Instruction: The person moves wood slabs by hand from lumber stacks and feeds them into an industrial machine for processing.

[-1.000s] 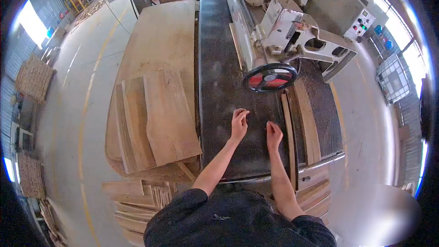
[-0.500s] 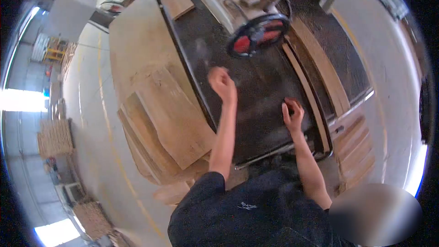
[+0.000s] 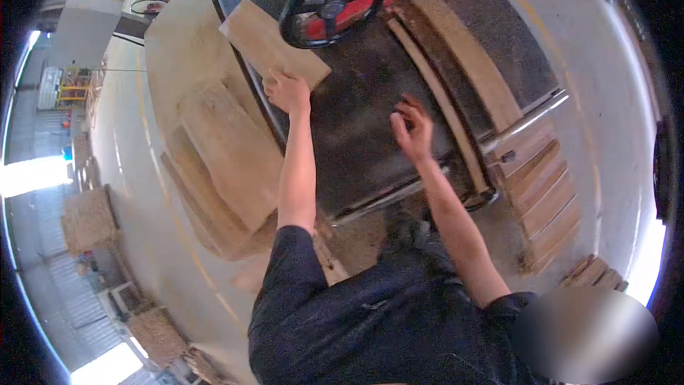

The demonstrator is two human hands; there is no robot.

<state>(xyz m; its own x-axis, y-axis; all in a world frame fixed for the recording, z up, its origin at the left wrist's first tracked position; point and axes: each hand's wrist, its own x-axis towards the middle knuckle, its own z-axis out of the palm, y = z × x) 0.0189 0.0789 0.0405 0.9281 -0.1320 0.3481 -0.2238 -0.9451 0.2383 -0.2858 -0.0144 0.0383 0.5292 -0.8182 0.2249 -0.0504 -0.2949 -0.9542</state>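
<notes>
Between the left hand [image 3: 288, 93] and the right hand [image 3: 415, 132] I find my widest passage, low over the black desk [image 3: 349, 110]. Further ahead, the handwheel [image 3: 332, 7] is an obstacle; in my view its rim overlaps the wooden board [image 3: 267, 37], and I cannot tell how much height is between them. This board blocks the way directly before the left hand. On the right, the narrow strip [image 3: 442, 100] limits me, leaving a smaller gap beside the right hand. On the left, stacked boards [image 3: 228, 153] narrow the side approach.
</notes>
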